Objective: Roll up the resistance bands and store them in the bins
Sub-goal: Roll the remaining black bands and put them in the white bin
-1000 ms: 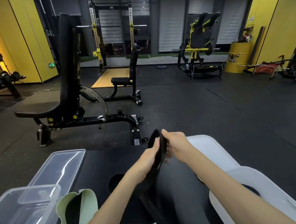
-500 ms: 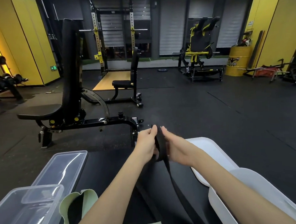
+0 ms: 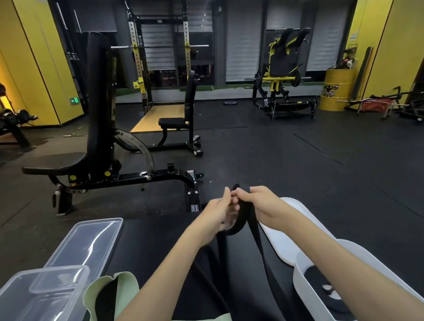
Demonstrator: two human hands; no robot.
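My left hand and right hand both grasp 1 flat, matte black band, whose top is curled into a loop between them. The 1 opaque white bin on my right holds 1 coiled band. On my left is 1 clear plastic bin, with 1 soft green band beside it.

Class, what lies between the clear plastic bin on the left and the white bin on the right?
Head view: a green band, the loose tail of the black band and both forearms, all over a black pad.
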